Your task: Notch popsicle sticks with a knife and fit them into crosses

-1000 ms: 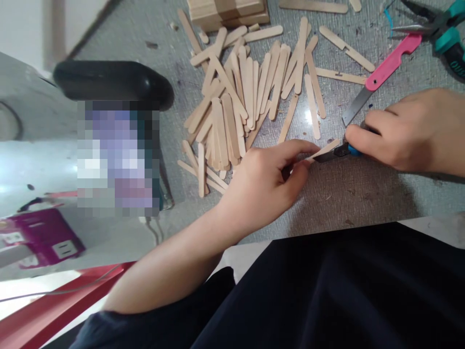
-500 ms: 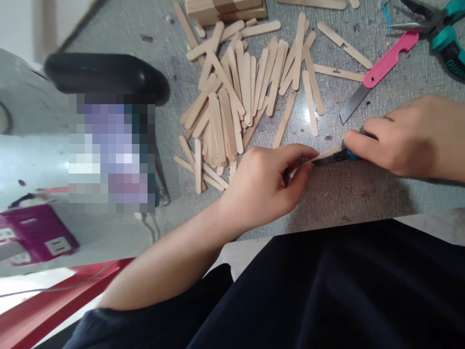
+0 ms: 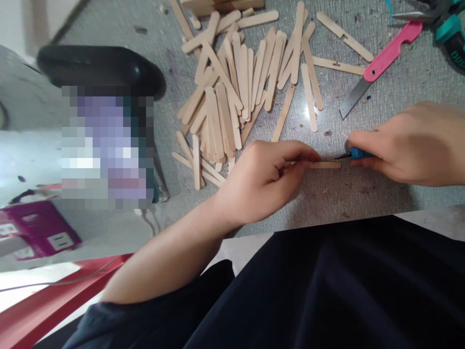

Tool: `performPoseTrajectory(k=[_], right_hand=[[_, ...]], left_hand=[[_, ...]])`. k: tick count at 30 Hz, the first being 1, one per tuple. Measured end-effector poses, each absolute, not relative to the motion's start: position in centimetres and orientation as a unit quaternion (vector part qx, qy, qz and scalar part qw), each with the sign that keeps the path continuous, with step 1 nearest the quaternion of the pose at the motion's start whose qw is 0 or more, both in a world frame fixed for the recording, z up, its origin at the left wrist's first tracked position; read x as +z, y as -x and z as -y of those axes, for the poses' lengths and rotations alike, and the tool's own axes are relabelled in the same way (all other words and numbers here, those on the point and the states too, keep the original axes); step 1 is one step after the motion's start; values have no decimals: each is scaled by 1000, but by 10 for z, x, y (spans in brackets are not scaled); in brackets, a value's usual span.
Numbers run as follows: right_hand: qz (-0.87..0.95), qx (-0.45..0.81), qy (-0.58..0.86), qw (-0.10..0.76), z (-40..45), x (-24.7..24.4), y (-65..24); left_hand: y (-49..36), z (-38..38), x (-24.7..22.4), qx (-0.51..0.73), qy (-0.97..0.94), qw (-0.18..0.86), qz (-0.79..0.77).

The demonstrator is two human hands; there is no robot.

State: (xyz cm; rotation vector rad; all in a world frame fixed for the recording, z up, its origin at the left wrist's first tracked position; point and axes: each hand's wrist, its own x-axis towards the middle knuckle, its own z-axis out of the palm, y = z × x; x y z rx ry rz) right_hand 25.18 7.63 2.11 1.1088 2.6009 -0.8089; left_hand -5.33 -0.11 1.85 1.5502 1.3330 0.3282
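My left hand [image 3: 272, 179] pinches a wooden stick [image 3: 327, 165] whose free end points right. A knife with a blue handle [image 3: 358, 153] is held in my right hand [image 3: 403, 148]; its thin dark blade reaches left along the stick's upper edge, close to my left fingertips. My left fingers hide the blade's tip and the stick's other end. Above my left hand lies a loose pile of wooden sticks [image 3: 247, 82]. Two notched sticks [image 3: 337, 64] lie to the upper right.
A pink folding saw [image 3: 388, 55] lies above my right hand, with teal-handled pliers [image 3: 448, 36] beyond it. At the left are a black rounded object [image 3: 101, 70] and a purple power socket [image 3: 39, 230]. The table's [image 3: 327, 208] front edge runs below my hands.
The stick has turned from slanting upward to nearly level, showing its flat face. The knife has tilted and shows its blade thinly. The view has shifted slightly.
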Motion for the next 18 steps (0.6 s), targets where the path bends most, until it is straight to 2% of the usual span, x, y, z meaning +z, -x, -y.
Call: performPoseTrajectory(k=[3, 8, 10, 13, 18], right_hand=[[-881, -280, -339, 177, -73, 27, -242], [-877, -285, -342, 181, -63, 34, -234], [-891, -258, -325, 185, -60, 34, -236], [-917, -220, -285, 173, -57, 35, -239], [-932, -167, -252, 201, -55, 40, -240]], left_hand=[[53, 3, 18, 146, -638, 496, -570], [52, 18, 12, 159, -640, 473, -584], [50, 25, 3, 202, -653, 447, -576], [49, 31, -14, 342, -693, 369, -516], [46, 33, -26, 381, -704, 326, -503]])
